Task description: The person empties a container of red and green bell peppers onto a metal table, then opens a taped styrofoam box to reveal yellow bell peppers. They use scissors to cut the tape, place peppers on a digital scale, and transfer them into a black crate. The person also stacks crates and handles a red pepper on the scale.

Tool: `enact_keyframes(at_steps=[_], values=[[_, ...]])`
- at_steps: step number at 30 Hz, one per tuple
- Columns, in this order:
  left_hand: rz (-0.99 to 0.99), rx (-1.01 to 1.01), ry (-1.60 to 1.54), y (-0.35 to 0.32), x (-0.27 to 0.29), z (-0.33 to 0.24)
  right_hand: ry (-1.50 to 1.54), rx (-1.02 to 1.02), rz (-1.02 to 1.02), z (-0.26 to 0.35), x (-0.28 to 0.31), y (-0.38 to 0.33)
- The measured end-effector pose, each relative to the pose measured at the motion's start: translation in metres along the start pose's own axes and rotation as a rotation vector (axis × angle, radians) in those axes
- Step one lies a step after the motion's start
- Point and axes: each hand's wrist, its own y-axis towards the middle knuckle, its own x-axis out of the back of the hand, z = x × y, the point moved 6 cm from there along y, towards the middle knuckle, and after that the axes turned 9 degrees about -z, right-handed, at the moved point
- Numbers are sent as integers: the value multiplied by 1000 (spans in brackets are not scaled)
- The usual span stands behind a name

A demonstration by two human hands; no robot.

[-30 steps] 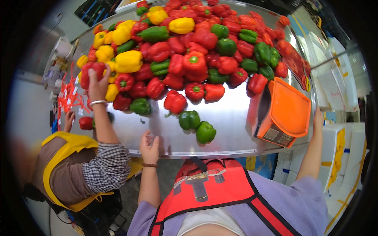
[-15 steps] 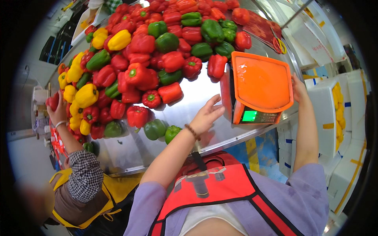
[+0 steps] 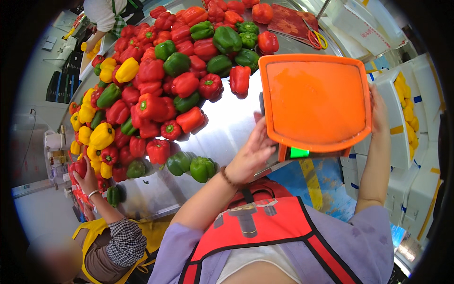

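A weighing scale (image 3: 314,102) with an orange tray and a lit green display is between my hands at the table's right side. My left hand (image 3: 255,154) is closed against its near left side, with the fingertips partly behind the tray's edge. On the opposite side, my right hand (image 3: 377,113) grips the scale, its fingers mostly hidden behind the rim. Left of the scale lies a big heap of red bell peppers (image 3: 151,108), with green bell peppers (image 3: 177,64) and yellow bell peppers (image 3: 101,136) among them. A green bell pepper (image 3: 202,169) rests near my left forearm.
The metal table (image 3: 222,125) ends close to my apron. At the left, a co-worker's hand (image 3: 87,177) holds a red pepper. Scissors (image 3: 314,38) lie beside a red patterned sheet (image 3: 288,23). White foam boxes (image 3: 385,118), one with yellow peppers, stand at the right.
The scale appears raised and closer to me, its tray tilted differently. My left hand, formerly apart with its fingers spread, has closed on the scale's side. The co-worker's hand has moved nearer.
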Motion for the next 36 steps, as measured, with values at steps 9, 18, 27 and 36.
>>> enact_keyframes(at_steps=[9, 18, 27, 36], values=[[-239, 62, -11, -119, 52, -15, -163, -183, 216, -102, -71, -11], [-504, -54, -87, -120, 121, -2, -213, -208, 256, -178, -163, 6], [-619, -121, -127, -121, 149, 15, -614, 277, 177, -140, -183, 29], [-853, -124, -58, -152, 178, 9, -1320, 502, 629, -175, -382, 35]])
